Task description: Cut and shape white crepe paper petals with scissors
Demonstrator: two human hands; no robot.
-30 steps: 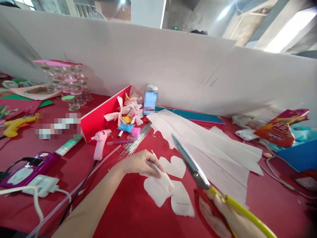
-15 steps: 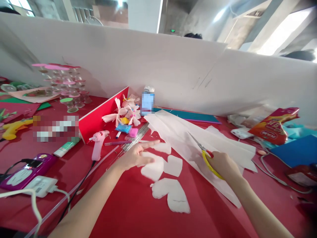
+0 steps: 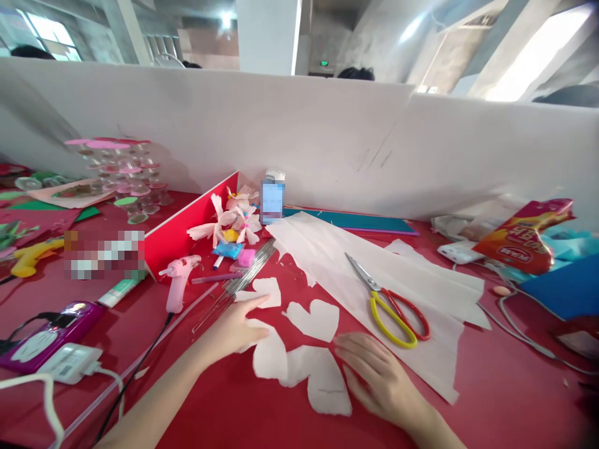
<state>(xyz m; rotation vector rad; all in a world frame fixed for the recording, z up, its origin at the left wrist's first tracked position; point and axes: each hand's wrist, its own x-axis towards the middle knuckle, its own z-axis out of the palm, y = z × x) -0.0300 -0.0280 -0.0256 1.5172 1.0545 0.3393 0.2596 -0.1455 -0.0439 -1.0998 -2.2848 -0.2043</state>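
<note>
Several cut white paper petals (image 3: 321, 319) lie in front of me on the red tabletop. My left hand (image 3: 234, 330) is among those on the left, thumb and finger spread, its fingertips over the edges of two pieces. Just right of the lowest petal (image 3: 330, 386), my right hand (image 3: 374, 374) is low over the table, fingers stretched out and a little blurred, holding nothing visible. Scissors (image 3: 374, 287) with one yellow and one red handle rest on a large white paper sheet (image 3: 322, 243) beyond my right hand.
A pink glue gun (image 3: 179, 284), thin metal wires (image 3: 253, 268) and white paper flowers (image 3: 224, 221) are on the left. A phone (image 3: 272, 199) leans against the white partition (image 3: 304, 137). At right are a red-orange packet (image 3: 528, 237) and a white cable (image 3: 515, 333).
My right hand has let go of the scissors, now lying on the sheet, and moved left and nearer to the petals. The petals have shifted, and my left hand is slightly lower.
</note>
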